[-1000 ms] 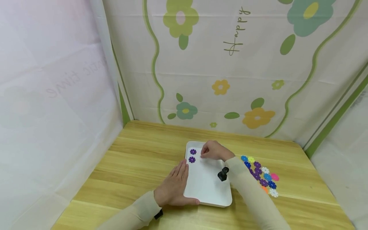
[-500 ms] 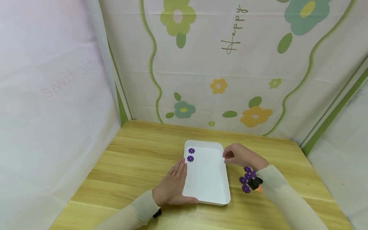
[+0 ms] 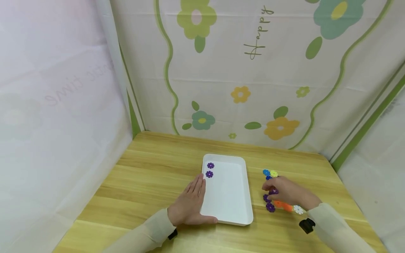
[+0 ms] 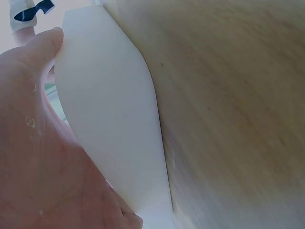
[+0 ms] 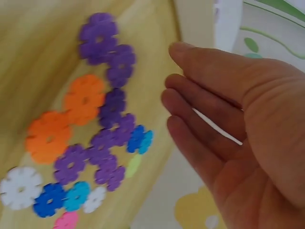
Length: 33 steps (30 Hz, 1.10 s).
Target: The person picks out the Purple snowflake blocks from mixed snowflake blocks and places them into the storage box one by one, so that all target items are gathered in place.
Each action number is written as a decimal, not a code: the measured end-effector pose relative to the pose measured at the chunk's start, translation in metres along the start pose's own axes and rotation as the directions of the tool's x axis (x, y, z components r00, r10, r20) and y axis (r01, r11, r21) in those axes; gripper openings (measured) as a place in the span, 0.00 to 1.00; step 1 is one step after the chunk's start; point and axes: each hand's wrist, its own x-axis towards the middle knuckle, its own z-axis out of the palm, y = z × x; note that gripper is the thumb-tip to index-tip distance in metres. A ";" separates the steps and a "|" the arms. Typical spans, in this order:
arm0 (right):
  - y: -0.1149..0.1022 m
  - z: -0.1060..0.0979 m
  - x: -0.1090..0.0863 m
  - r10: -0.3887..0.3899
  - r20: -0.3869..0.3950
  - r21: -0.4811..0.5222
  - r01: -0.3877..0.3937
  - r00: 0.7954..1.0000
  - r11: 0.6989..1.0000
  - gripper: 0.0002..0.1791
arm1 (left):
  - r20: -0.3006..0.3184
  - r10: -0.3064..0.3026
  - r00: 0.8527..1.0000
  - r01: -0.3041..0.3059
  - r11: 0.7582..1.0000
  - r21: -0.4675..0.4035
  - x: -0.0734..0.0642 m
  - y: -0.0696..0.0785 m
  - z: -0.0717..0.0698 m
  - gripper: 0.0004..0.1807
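Note:
My left hand [image 3: 187, 206] rests along the left side of a white tray [image 3: 249, 189], fingers straight and thumb at its near edge. The left wrist view shows that hand against the tray's outer wall [image 4: 112, 105]. Two purple snowflake discs, one [image 3: 210, 165] behind the other [image 3: 209, 174], lie in the tray's far left corner. To the tray's right, my right hand [image 3: 287, 192] hovers over loose snowflake discs, fingers loosely bent with nothing between them. Several are purple [image 5: 98, 38]; two orange discs [image 5: 49, 137] lie near a white one [image 5: 20, 188].
Blue [image 5: 49, 199], light blue [image 5: 76, 195] and pink [image 5: 66, 221] discs lie in the same cluster, partly hidden by my right hand in the head view. The wooden table [image 3: 152, 168] meets a flower-printed cloth wall [image 3: 218, 70] at the back.
My right hand has gone from above the tray's far part, rightward and nearer, to the loose discs. The left hand and the two discs in the tray stay put.

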 end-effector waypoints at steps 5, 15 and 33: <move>0.011 0.016 -0.006 -0.017 -0.020 -0.033 0.016 1.000 0.999 0.16 | 0.005 -0.007 1.000 0.007 1.000 0.015 0.001 0.000 0.001 0.73; 0.023 0.032 -0.002 -0.066 -0.057 -0.161 0.057 0.996 0.985 0.15 | 0.013 -0.011 1.000 0.011 1.000 0.010 0.002 -0.001 0.000 0.73; 0.029 0.019 0.018 0.041 0.030 0.040 -0.042 0.999 0.998 0.11 | 0.019 -0.014 1.000 0.014 1.000 0.009 0.001 0.000 -0.001 0.73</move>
